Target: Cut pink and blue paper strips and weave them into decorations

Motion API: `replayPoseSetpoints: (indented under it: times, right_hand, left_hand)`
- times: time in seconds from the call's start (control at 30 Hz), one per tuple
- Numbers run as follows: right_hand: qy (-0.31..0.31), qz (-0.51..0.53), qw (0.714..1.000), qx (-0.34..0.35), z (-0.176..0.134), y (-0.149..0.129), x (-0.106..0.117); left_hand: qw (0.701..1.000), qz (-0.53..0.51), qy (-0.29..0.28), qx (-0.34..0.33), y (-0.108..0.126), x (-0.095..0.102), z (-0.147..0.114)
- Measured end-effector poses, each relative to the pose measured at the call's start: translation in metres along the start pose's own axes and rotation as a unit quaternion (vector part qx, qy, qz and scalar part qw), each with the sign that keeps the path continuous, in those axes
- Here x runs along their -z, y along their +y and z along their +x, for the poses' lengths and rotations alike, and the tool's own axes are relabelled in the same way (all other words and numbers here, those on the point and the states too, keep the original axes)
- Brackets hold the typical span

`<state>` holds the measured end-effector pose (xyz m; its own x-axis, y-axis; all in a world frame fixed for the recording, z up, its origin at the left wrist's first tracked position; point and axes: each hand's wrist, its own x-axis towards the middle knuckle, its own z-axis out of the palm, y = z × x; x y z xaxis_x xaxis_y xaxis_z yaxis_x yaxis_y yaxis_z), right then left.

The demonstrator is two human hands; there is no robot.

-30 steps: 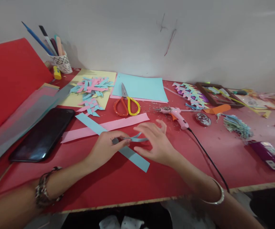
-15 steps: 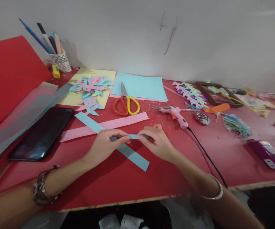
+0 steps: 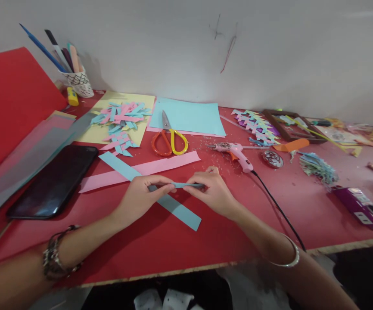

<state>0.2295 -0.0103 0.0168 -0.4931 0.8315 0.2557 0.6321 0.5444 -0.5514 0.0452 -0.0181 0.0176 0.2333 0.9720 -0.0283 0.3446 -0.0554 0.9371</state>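
Between my two hands runs a narrow folded blue paper strip (image 3: 179, 185). My left hand (image 3: 146, 191) pinches its left end between thumb and fingertips. My right hand (image 3: 209, 189) grips the other end the same way, and a bit of the strip pokes out past the thumb. Below them on the red table lies a wider flat blue paper strip (image 3: 181, 212), slanting and partly hidden by my left hand. It crosses a pink paper strip (image 3: 167, 164). Scissors (image 3: 170, 140) with one red and one yellow handle lie beyond, partly on light blue sheets (image 3: 193, 116).
A black phone (image 3: 54, 181) rests at left. Folded paper pieces (image 3: 122, 116) are heaped on a yellow sheet (image 3: 109, 98). A pink glue gun (image 3: 236, 154) with a black cord lies right of the scissors. Further right are a tassel (image 3: 317, 168) and a purple power strip (image 3: 357, 206).
The folded strip has tilted a little and shows a thinner face between my fingers. Both hands keep their pinch. The whole view has shifted slightly.
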Motion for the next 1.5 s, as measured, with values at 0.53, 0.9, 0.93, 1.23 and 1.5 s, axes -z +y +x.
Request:
replayPoseSetpoints:
  times: [0.53, 0.9, 0.93, 1.23, 1.5]
  right_hand:
    - [0.029, 0.034, 0.997, -0.06, 0.004, 0.019, 0.015]
    - [0.079, 0.188, 0.963, -0.175, 0.005, 0.023, 0.02]
    - [0.087, 0.201, 0.959, -0.179, 0.005, 0.024, 0.02]
    - [0.122, 0.277, 0.934, -0.19, 0.009, 0.026, 0.024]
    - [0.13, 0.175, 0.966, -0.136, 0.006, 0.029, 0.02]
  left_hand:
    - [1.0, 0.012, 0.019, 0.009, -0.001, 0.011, 0.005]
    - [0.995, 0.036, 0.09, 0.023, -0.007, 0.032, 0.016]
    - [0.994, 0.038, 0.095, 0.026, -0.008, 0.033, 0.017]
    - [0.989, 0.066, 0.127, 0.018, -0.017, 0.039, 0.021]
    - [0.986, 0.072, 0.148, 0.017, -0.019, 0.04, 0.021]
